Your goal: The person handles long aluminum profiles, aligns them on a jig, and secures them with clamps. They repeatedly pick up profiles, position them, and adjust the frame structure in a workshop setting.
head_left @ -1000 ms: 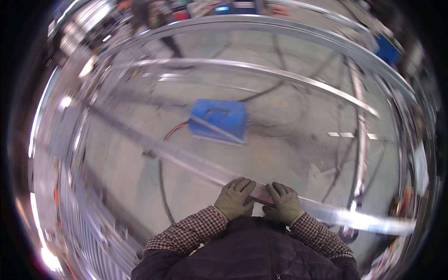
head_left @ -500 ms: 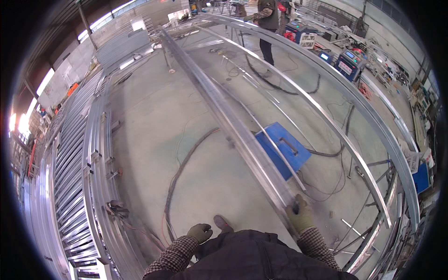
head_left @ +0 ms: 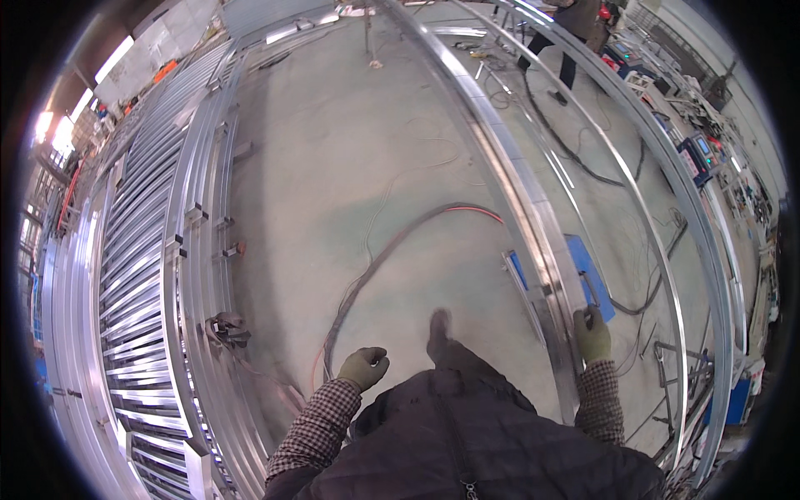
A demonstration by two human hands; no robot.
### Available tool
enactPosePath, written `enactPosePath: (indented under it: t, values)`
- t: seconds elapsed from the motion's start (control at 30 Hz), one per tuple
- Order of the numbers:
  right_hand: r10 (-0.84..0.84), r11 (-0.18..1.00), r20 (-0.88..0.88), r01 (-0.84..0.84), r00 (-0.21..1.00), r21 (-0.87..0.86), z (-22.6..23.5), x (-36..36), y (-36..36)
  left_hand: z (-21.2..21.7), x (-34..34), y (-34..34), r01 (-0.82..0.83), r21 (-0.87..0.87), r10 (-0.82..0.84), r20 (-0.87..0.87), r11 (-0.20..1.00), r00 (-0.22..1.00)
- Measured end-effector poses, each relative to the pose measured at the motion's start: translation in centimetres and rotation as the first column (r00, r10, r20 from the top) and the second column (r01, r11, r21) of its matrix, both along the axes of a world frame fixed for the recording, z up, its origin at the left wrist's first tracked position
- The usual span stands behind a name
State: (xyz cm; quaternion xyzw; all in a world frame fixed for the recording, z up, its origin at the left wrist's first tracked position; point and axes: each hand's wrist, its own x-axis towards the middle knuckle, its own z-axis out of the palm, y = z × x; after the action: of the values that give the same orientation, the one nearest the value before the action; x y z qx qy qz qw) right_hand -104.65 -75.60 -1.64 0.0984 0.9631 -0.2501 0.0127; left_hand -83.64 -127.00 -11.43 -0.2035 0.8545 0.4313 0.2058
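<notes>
A long silver metal beam [head_left: 521, 196] runs from the far middle down to my right side. My right hand [head_left: 592, 335], in an olive glove with dark fingertips, is closed at the beam's right edge near its close end. The beam partly covers a blue panel or box with a dark slot [head_left: 596, 287]. My left hand [head_left: 362, 369], gloved alike, hangs over the floor to the left of my body. Its fingers are loosely curled, with nothing visible in them. A dark cable hose [head_left: 367, 267] with a red line lies on the floor just beyond it.
A slatted stack of metal frames [head_left: 137, 283] fills the left side, edged by long rails [head_left: 200, 333]. Two more long rails, one a thin bar [head_left: 625, 158], extend along the right. Another person [head_left: 567, 42] stands at the far right near a machine with a screen [head_left: 696, 158].
My view has shifted forward, bringing the floor and stacks nearer. The beam now lies more steeply in view, with my right hand still at its edge. My foot has stepped ahead.
</notes>
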Motion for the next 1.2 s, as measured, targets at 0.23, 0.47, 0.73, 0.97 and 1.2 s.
enactPosePath:
  t: [0.23,0.47,0.73,0.97,1.2]
  values:
    - [0.076,0.997,0.004,-0.076,0.997,-0.024,-0.5,-21.3,-13.8,-4.6,-2.9,-10.9,-0.328,-0.009,0.326,0.15,0.945,0.934]
    - [0.07,0.997,0.07,-0.073,0.995,0.041,-1.8,-42.6,-25.4,-7.9,-1.5,-21.8,-0.389,-0.116,0.399,0.43,0.914,0.81]
    - [-0.081,0.995,0.096,0.074,0.992,0.069,-3.6,-56.5,-32.0,-14.4,-13.9,-35.2,-0.287,0.016,0.239,0.513,0.958,0.825]
    - [-0.371,0.914,0.067,0.351,0.926,0.205,-5.8,-56.1,-30.3,-16.1,-37.1,-58.7,-0.266,-0.135,0.297,0.347,0.954,0.89]
    - [-0.62,0.784,0.31,0.58,0.721,0.221,-7.9,-59.0,-29.2,-6.3,-62.1,-74.1,-0.267,-0.241,0.305,0.137,0.933,0.942]
